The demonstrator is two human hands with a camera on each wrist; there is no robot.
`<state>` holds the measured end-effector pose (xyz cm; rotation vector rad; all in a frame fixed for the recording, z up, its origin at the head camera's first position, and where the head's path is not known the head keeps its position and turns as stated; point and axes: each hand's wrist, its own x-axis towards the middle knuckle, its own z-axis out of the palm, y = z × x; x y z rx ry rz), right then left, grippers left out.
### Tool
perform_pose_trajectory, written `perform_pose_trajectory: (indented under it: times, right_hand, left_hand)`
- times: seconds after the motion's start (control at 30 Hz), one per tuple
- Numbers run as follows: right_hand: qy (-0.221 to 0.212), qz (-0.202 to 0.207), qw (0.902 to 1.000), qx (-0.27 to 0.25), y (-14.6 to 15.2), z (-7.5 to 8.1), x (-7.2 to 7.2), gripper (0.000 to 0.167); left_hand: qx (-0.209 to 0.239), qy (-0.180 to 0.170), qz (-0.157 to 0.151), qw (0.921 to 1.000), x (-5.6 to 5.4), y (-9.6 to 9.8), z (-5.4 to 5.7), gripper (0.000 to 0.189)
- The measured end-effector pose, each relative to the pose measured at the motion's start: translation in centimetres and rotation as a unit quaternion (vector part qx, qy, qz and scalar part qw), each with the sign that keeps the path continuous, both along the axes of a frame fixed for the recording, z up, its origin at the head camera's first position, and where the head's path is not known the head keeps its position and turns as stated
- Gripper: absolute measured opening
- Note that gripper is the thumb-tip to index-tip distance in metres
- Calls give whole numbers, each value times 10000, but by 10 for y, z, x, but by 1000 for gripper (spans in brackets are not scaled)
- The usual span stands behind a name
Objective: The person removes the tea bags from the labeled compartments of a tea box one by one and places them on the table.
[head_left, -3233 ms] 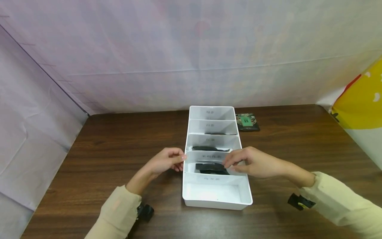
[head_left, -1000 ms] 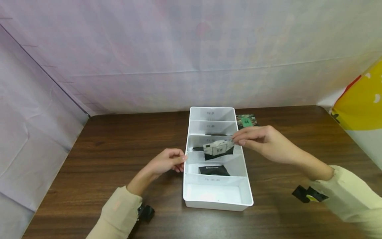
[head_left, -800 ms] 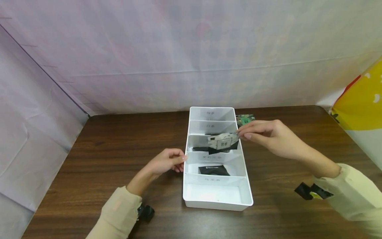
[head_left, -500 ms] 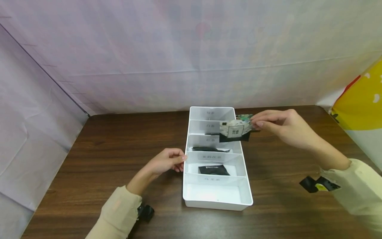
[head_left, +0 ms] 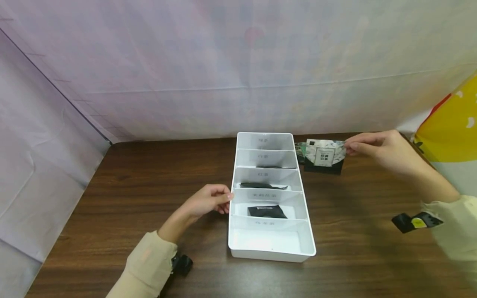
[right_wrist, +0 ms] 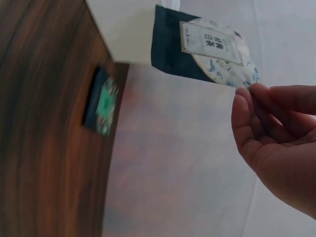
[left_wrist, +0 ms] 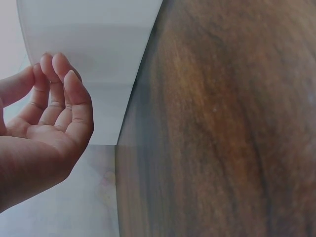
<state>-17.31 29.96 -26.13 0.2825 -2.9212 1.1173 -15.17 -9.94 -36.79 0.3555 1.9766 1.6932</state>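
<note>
My right hand (head_left: 395, 151) pinches one corner of a tea sachet (head_left: 325, 155), white-patterned over black with a framed label. The sachet hangs at the right of the white divided box (head_left: 309, 238), overlapping a green-and-black tea sachet (head_left: 299, 154) lying on the table. That lower sachet (right_wrist: 104, 101) shows apart from the held one in the right wrist view. On the box's left side, my left hand (head_left: 210, 200) grips the rim with thumb and curled fingers. Inside the box, a black sachet (head_left: 267, 212) lies flat in the second compartment from the front, and another dark sachet (head_left: 261, 185) leans in the middle one.
The box stands lengthwise on a dark wooden table (head_left: 149, 174), with printed labels on its dividers. A thin dark edge (head_left: 275, 167) shows in the compartment behind the middle one. Pale cloth (head_left: 186, 74) hangs along the table's back edge; a yellow patch (head_left: 451, 124) is at right.
My right hand has lifted the white-patterned sachet from the box's second compartment from the front and carried it back and right, past the box's side. The left hand has stayed at the rim.
</note>
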Motion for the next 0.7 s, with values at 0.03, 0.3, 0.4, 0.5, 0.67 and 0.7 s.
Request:
perform_pose_trajectory:
  times: [0.03, 0.3, 0.4, 0.5, 0.67, 0.7]
  right_hand:
    - [-64, -45, 9999, 107, 5, -1, -1, 39]
    - [-450, -134, 9981, 396, 38, -17, -7, 45]
    - [-620, -170, 9970, 439, 49, -24, -9, 47]
    - [-817, -203, 9955, 423, 59, -32, -10, 48]
    - [-937, -95, 9937, 602, 74, -47, -14, 42]
    - [-944, -58, 9932, 678, 77, -50, -15, 41]
  left_hand:
    - [-2, -3, 3, 10000, 0, 0, 0, 23]
    - [-46, 3, 13, 10000, 0, 0, 0, 22]
    - [-60, 20, 10, 10000, 0, 0, 0, 22]
    - [-57, 14, 15, 10000, 1, -1, -1, 22]
    - [-34, -16, 20, 10000, 1, -1, -1, 21]
    - [-38, -14, 19, 10000, 1, -1, -1, 21]
